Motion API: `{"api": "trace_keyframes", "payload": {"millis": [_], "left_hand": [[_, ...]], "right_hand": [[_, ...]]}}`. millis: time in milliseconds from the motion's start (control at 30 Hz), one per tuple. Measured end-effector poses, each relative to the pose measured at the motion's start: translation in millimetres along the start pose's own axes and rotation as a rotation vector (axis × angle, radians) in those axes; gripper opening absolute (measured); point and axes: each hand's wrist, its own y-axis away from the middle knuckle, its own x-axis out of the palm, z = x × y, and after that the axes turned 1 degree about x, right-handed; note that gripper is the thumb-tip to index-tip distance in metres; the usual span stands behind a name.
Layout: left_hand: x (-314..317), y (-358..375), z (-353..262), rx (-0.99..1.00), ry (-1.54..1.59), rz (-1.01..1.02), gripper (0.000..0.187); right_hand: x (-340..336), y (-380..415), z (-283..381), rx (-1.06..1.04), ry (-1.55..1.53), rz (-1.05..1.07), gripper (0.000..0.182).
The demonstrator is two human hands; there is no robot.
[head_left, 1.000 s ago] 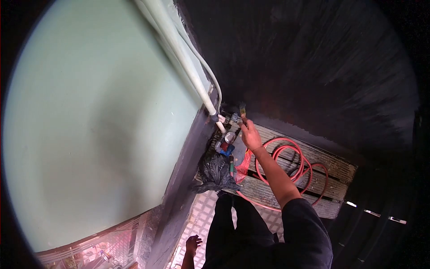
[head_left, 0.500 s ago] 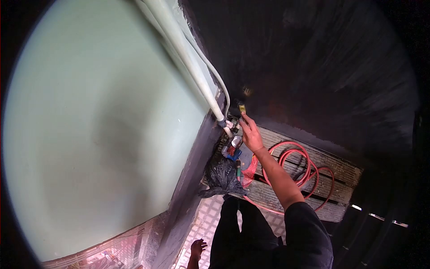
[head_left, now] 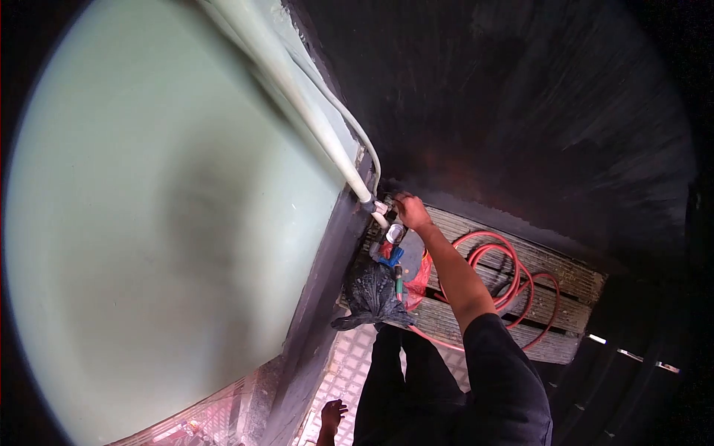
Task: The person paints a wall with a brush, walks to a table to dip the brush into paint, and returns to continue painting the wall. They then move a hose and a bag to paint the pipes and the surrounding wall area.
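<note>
My right hand (head_left: pixel 412 212) reaches into the corner behind the white pipe's lower end, its fingers bent down and closed. Whatever they hold is hidden; a small yellow thing seen at the fingertips earlier does not show. Close to its left are the white pipe (head_left: pixel 338 152) with a pale fitting (head_left: pixel 380 207) and a white round cap or cup (head_left: pixel 394 233). A blue-handled valve or fitting (head_left: pixel 390 257) sits just below, above a green hose connector (head_left: pixel 399 287). My left hand (head_left: pixel 334 413) hangs low over the tiled floor, fingers loosely apart, with nothing visible in it.
A coiled red hose (head_left: pixel 513 275) lies on the slatted wooden bench (head_left: pixel 547 327). A black plastic bag (head_left: pixel 372 290) and a red plastic bag (head_left: pixel 421 286) are at its left end. A pale green panel (head_left: pixel 171 186) stands left; a dark wall (head_left: pixel 520 111) rises behind.
My right hand has dropped from the dark wall toward the bench corner, and its fingers have bent downward. The small yellow thing at its fingertips has gone out of sight. My left hand barely shifted.
</note>
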Motion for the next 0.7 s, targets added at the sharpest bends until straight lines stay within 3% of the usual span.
{"api": "trace_keyframes", "payload": {"millis": [67, 133, 333, 367, 533, 633, 700], "left_hand": [[1.7, 1.1, -0.9, -0.003, 0.013, 0.014, 0.031], [2.8, -0.7, -3.0, -0.007, 0.030, 0.023, 0.031], [12.9, -11.3, -7.3, -0.018, -0.049, 0.043, 0.031], [15.9, -13.7, -9.1, -0.026, -0.056, 0.048, 0.030], [33.8, -39.5, -9.6, -0.008, -0.003, 0.108, 0.031], [42.5, -57.2, -4.9, 0.010, -0.001, 0.133, 0.030], [54.7, -71.8, 5.1, 0.050, -0.057, 0.113, 0.027]], "right_hand": [[-2.5, 4.4, -2.6, 0.079, 0.043, 0.078, 0.029], [-1.1, 13.4, -2.4, -0.185, 0.055, -0.117, 0.035], [-17.3, 38.8, 44.1, -0.321, 0.095, -0.351, 0.038], [-19.5, 38.8, 50.6, -0.309, 0.089, -0.366, 0.030], [10.5, 35.4, 10.5, -0.277, 0.066, -0.222, 0.027], [28.8, 22.5, -19.0, -0.097, 0.039, -0.118, 0.020], [28.3, 15.1, -24.7, -0.154, 0.099, -0.117, 0.021]]}}
